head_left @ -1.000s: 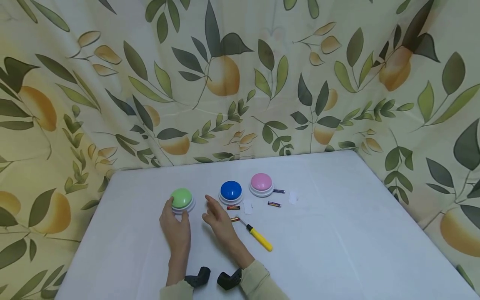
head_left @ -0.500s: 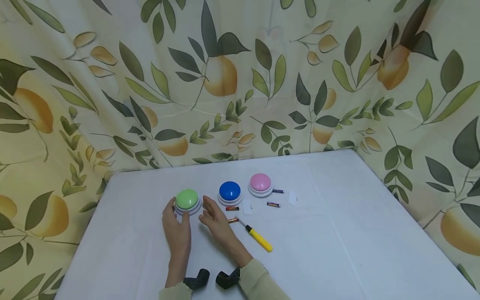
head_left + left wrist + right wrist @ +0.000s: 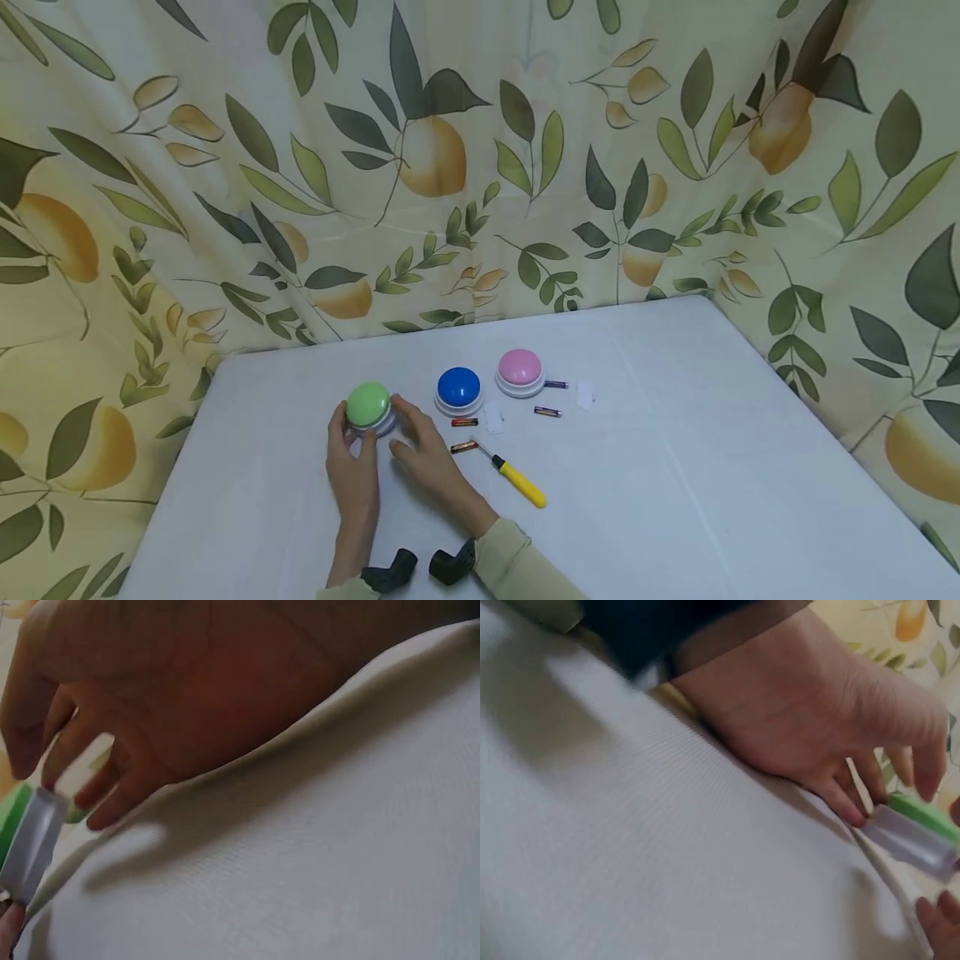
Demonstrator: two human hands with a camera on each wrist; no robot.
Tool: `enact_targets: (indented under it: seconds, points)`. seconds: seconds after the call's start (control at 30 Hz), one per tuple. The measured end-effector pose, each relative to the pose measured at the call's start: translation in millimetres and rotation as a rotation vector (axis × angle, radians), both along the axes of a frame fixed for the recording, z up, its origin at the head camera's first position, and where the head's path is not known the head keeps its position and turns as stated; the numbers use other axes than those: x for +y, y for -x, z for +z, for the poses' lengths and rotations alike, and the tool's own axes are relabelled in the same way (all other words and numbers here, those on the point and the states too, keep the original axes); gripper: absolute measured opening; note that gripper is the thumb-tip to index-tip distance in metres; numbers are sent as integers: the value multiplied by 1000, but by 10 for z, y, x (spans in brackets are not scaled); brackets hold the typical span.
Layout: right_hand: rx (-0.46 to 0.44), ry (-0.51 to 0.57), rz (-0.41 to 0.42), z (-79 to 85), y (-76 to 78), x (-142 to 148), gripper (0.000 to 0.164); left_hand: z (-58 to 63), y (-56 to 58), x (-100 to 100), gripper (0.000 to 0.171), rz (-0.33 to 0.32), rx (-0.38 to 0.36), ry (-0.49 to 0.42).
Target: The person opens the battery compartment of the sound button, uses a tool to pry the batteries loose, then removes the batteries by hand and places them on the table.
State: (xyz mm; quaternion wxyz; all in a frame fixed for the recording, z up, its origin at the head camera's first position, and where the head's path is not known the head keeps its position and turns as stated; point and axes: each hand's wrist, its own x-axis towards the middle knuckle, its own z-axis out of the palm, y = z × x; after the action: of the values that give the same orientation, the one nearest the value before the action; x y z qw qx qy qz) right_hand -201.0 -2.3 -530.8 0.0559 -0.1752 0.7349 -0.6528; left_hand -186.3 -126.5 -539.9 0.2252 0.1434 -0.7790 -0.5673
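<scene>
In the head view a buzzer button [image 3: 368,404] with a green dome and white base is at the table's left, tilted slightly. My left hand [image 3: 352,479] grips its left and near side between fingers and thumb. My right hand [image 3: 433,458] is at its right side, the forefinger reaching the rim and the thumb apart from it. The white base [image 3: 34,844] shows edge-on beside my left fingers in the left wrist view. In the right wrist view, my right fingers [image 3: 847,806] meet the edge of the base; its underside is hidden.
A blue buzzer button [image 3: 458,388] and a pink one [image 3: 520,368] stand behind to the right. Several small batteries [image 3: 547,412], white covers [image 3: 495,418] and a yellow-handled screwdriver [image 3: 521,483] lie on the white-covered table [image 3: 675,467]. A patterned curtain [image 3: 480,167] hangs behind.
The green button has shifted right, then toward me, and now tilts. My right hand has moved left to its rim. The other things have stayed in place on the table.
</scene>
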Motion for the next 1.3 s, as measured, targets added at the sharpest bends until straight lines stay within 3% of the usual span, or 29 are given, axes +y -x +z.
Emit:
enact_targets:
  seconds: [0.1,0.2,0.47,0.6,0.8,1.0,1.17,1.3]
  points:
    - [77,21,-12,7,-23,11,69,10,-12,-26,63,-82,30,-175]
    - [139,93,-2,37,-22,21,68,39,-9,-46,64,-160,11,-290]
    - [221,145,-2,56,-38,15,62,55,11,-51,65,-291,-5,-478]
    - [218,139,2,58,-41,21,56,65,13,-57,65,-348,9,-559]
    - [188,60,-34,69,-34,44,43,86,11,-60,58,-387,-10,-581]
    - [209,23,-65,60,-1,47,43,83,30,-44,55,-409,-39,-562]
    - [164,-5,-67,35,4,44,45,67,15,-42,55,-423,-86,-550]
    - [153,-14,-60,41,9,37,44,73,13,-52,56,-423,-75,-547]
